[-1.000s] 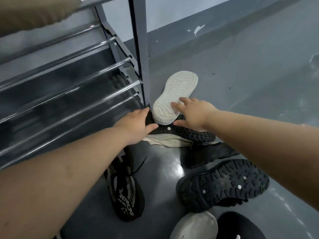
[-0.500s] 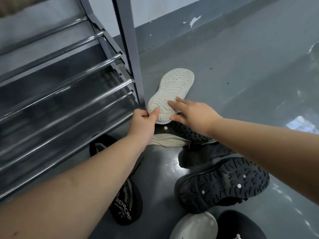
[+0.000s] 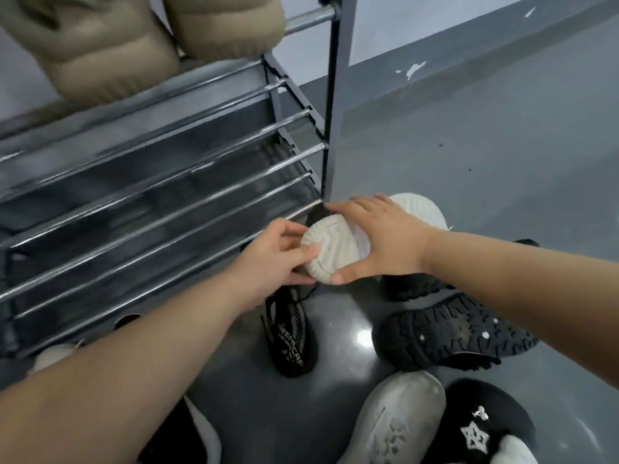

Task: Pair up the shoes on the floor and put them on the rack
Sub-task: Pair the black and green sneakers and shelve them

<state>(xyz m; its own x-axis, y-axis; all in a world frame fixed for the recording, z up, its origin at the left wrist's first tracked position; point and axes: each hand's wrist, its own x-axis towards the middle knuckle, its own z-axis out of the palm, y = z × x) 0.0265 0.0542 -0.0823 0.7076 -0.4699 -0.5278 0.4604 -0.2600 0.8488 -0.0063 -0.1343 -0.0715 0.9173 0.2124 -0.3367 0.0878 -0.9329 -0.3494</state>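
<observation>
Since the earlier frames, the cream-white ribbed rubber clog (image 3: 330, 249) has come off the floor, where it lay sole-up against the rack's post, and now sits gathered between both hands with its rounded end toward the camera. The left hand (image 3: 271, 259) grips that end, thumb pressed on the ribbed face and fingers curled beneath. The right hand (image 3: 385, 239) lies over the top with fingers spread forward and thumb hooked under the lower edge. A second cream-white clog (image 3: 423, 209) shows just behind the right hand, touching or very near the first, so the pair looks assembled and probably ready to lift to a shelf.

The grey metal shoe rack with chrome rails (image 3: 187, 195) stands to the left. Its top tier holds a pair of tan padded slippers (image 3: 140, 38); the lower rails in view carry nothing that can be made out. On the glossy grey floor (image 3: 469, 145) remain a black lettered sneaker (image 3: 293, 339), a black lug-soled shoe lying on its side (image 3: 455, 333), a pale grey shoe (image 3: 398, 420) and a black shoe with a star ornament (image 3: 482, 426).
</observation>
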